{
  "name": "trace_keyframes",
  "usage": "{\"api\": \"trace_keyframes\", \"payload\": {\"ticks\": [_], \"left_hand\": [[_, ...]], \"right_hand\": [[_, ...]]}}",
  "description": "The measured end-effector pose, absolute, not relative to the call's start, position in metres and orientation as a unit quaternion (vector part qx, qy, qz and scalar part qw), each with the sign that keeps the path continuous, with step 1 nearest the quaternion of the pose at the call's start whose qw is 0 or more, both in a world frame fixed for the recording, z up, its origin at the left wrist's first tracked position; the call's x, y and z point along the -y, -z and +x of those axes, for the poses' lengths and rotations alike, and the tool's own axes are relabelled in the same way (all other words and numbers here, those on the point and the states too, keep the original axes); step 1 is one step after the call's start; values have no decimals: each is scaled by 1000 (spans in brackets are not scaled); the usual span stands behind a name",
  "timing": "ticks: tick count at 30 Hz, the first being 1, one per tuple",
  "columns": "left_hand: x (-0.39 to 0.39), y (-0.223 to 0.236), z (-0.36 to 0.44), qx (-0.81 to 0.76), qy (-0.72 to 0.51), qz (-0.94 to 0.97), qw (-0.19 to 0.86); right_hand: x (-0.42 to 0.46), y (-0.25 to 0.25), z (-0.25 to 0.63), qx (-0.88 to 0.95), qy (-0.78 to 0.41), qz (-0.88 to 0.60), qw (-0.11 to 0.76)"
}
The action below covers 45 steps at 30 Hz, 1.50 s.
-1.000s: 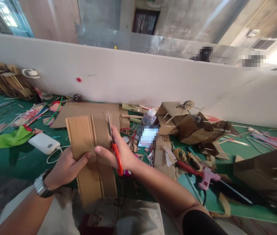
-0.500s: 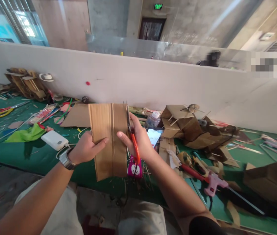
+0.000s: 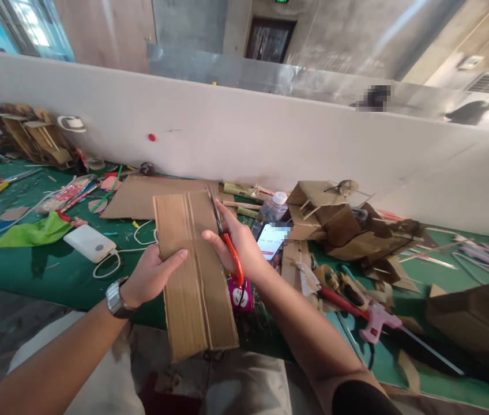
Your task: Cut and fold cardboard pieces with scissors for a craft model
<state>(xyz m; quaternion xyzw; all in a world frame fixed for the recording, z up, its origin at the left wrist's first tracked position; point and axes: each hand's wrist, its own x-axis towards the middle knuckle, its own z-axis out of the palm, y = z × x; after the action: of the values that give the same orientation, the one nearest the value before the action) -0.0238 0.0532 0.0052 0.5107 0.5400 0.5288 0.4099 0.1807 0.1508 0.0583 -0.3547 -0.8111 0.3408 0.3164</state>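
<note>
A creased piece of brown cardboard (image 3: 192, 288) is held up over the table's near edge. My left hand (image 3: 149, 276) grips its left side, thumb on the front face and fingers behind. My right hand (image 3: 240, 242) is closed around orange-handled scissors (image 3: 233, 256), their dark blades pointing up along the cardboard's upper right edge. The right thumb lies against the cardboard's face. Whether the blades are apart cannot be seen clearly. Behind the cardboard, a larger flat cardboard sheet (image 3: 136, 196) lies on the green table (image 3: 54, 282).
A white power bank (image 3: 89, 243) with a cable lies left. To the right are a lit phone (image 3: 271, 241), a plastic bottle (image 3: 275, 207), a cardboard model (image 3: 326, 216) and a pink glue gun (image 3: 378, 323). A white partition (image 3: 110, 115) stands behind the table.
The cardboard has come lower and tilted, its bottom edge now nearer to me and swung right. The scissors lean further left at the tips. Both hands keep their hold.
</note>
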Motion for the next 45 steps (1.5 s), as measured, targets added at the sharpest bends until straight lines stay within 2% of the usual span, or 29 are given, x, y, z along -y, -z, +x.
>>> {"api": "trace_keyframes", "payload": {"ticks": [17,27,34,45], "left_hand": [[-54,11,-11,-505,-547,476,468],[-53,3,1,-483,-571,374,548],[-54,1,2,-493,-569,357,553],[-52,11,-11,-534,-538,503,415]], "right_hand": [[-156,-55,185,814,-368,-314,321],[-158,-60,187,813,-340,-368,296],[-158,-58,185,834,-273,-394,273],[-155,-59,187,825,-349,-314,315]]}}
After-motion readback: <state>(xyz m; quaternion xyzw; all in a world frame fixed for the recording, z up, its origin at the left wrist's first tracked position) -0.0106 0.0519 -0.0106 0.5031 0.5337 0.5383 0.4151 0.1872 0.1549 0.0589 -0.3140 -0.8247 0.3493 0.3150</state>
